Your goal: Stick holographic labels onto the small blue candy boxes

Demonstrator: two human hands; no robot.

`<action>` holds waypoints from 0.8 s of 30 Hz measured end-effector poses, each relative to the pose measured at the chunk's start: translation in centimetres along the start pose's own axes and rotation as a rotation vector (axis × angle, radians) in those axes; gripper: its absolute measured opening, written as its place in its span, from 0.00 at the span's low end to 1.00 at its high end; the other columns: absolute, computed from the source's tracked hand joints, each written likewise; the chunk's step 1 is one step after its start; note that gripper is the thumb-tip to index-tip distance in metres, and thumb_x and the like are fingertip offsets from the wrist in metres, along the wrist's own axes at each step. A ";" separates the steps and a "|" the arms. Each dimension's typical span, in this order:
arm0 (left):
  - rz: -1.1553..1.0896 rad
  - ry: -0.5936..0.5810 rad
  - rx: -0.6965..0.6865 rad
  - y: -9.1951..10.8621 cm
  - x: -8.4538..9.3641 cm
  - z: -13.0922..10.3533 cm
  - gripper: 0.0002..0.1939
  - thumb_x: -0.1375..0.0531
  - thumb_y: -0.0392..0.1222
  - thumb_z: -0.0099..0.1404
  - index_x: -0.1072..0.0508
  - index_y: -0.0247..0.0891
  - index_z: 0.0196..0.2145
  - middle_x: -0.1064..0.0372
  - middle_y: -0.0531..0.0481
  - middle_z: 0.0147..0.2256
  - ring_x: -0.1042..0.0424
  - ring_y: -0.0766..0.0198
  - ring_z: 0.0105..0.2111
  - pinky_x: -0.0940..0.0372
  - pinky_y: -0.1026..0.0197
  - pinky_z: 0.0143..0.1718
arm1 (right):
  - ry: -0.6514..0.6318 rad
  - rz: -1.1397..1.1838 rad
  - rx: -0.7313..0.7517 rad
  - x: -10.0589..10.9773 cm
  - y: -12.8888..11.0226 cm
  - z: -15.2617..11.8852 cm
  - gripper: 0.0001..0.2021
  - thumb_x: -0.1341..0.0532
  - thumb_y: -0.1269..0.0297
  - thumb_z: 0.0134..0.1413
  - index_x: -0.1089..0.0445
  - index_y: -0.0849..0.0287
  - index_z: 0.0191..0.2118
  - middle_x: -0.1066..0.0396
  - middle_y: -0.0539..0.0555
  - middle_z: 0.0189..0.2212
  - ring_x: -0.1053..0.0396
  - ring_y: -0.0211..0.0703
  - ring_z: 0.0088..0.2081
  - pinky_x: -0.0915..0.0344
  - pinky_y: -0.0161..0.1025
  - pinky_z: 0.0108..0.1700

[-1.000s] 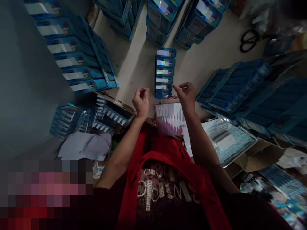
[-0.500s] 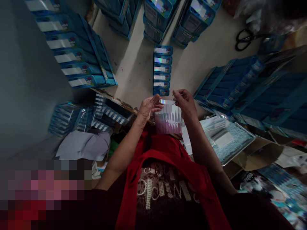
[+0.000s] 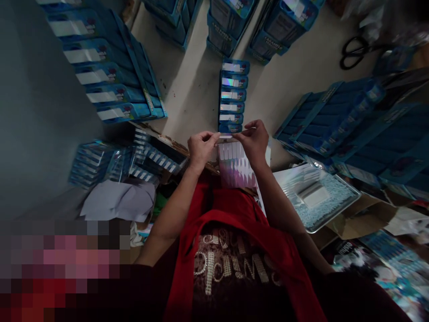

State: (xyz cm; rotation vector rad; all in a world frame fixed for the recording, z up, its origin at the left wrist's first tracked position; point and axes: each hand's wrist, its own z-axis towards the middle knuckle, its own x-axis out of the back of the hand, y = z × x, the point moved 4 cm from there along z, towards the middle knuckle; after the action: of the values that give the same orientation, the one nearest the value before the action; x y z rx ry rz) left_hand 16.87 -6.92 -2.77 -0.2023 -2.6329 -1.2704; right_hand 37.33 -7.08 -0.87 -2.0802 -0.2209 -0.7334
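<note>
A narrow shiny sticker strip [image 3: 225,136] is stretched between my two hands. My left hand [image 3: 202,147] pinches its left end, and my right hand [image 3: 254,142] pinches the right end. The strip lies at the near end of a row of small blue packs [image 3: 232,107], most with a shiny white strip across the top. The nearest pack's top shows no strip apart from the one in my fingers. Just below my hands is a sheet of iridescent stickers [image 3: 234,167], part of it hidden by my right hand and forearm.
Stacked blue boxes [image 3: 110,71] stand at the left, with more blue boxes [image 3: 231,27] at the back and others [image 3: 328,120] at the right. Black scissors [image 3: 354,52] lie at the back right. A metal tray [image 3: 330,210] of pale blue bits sits near my right arm.
Both hands have brought the strip slightly forward, to the nearest pack. My right fingers have come down and in onto the strip's right end. The view has shifted a little.
</note>
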 end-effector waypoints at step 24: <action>-0.176 0.105 -0.190 -2.1 -3.3 5.9 0.25 0.35 0.57 0.73 0.27 0.40 0.60 0.26 0.34 0.63 0.25 0.52 0.63 0.29 0.53 0.62 | -0.257 0.708 -0.125 -2.9 2.1 5.8 0.36 0.25 0.48 0.49 0.32 0.44 0.64 0.27 0.52 0.67 0.31 0.49 0.68 0.35 0.54 0.73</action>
State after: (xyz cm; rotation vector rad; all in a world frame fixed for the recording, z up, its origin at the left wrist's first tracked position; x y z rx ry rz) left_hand 18.85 -3.70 -8.70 0.0681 -2.4862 -1.5442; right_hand 38.27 -3.31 -6.49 -2.1587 0.4178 -0.0516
